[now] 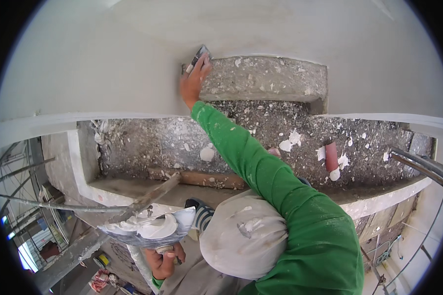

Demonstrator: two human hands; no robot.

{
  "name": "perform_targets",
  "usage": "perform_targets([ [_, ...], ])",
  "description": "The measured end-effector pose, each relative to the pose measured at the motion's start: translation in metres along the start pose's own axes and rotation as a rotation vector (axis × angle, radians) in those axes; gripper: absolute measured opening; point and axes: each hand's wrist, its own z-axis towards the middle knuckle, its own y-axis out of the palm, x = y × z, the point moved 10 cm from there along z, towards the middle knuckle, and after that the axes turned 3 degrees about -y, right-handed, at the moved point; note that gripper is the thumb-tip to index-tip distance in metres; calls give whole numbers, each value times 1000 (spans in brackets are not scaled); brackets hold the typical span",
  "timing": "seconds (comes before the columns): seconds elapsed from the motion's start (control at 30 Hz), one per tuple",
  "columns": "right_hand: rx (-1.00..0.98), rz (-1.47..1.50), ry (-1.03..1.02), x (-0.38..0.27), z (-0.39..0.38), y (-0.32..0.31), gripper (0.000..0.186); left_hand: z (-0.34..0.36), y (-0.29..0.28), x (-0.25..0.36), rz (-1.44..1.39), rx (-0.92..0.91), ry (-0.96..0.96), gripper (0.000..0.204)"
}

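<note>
My right hand (194,83), at the end of a green sleeve, reaches forward. It grips a small trowel (200,56) against the pale wall, by the left end of a rough concrete block (261,76). The fingers partly hide the tool. Low on the left, my left hand (163,261) is closed round the handle of a wide metal plastering blade (133,238). White plaster (157,226) lies heaped along the blade. Just right of it is a rounded bulk of pale grey cloth (241,238) with a dark smudge, beside a striped sock (203,214).
A rough ledge (275,118) spattered with white plaster runs across below the wall. A short red pipe (332,156) sticks up from it at the right. A wooden strip (211,180) lies along its near side. Scaffold poles (152,196) cross at left and metal bars (418,166) at right.
</note>
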Motion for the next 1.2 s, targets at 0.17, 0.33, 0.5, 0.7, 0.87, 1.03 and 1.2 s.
perform_targets([
  [0.17, -330, 419, -98, -54, -9, -67, 49, 4, 15, 1, -159, -65, -44, 47],
  [0.33, -680, 749, -396, -212, -12, -216, 48, 35, 52, -6, -544, -256, -178, 54],
  [0.5, -939, 882, -402, -242, -28, -259, 57, 78, 103, 6, -479, -602, -211, 55],
  [0.7, -750, 292, -28, -39, 23, -264, 46, 87, 124, 29, -202, -573, 23, 50],
  [0.87, 138, -46, 170, 128, 116, -343, 40, 75, 126, 23, -82, -443, -64, 47],
  [1.03, 266, -227, 132, 146, 141, -370, 49, 61, 93, 9, -72, -352, -53, 44],
  [1.2, 297, -299, 109, 141, 146, -368, 38, 54, 82, 11, -123, -270, -30, 46],
])
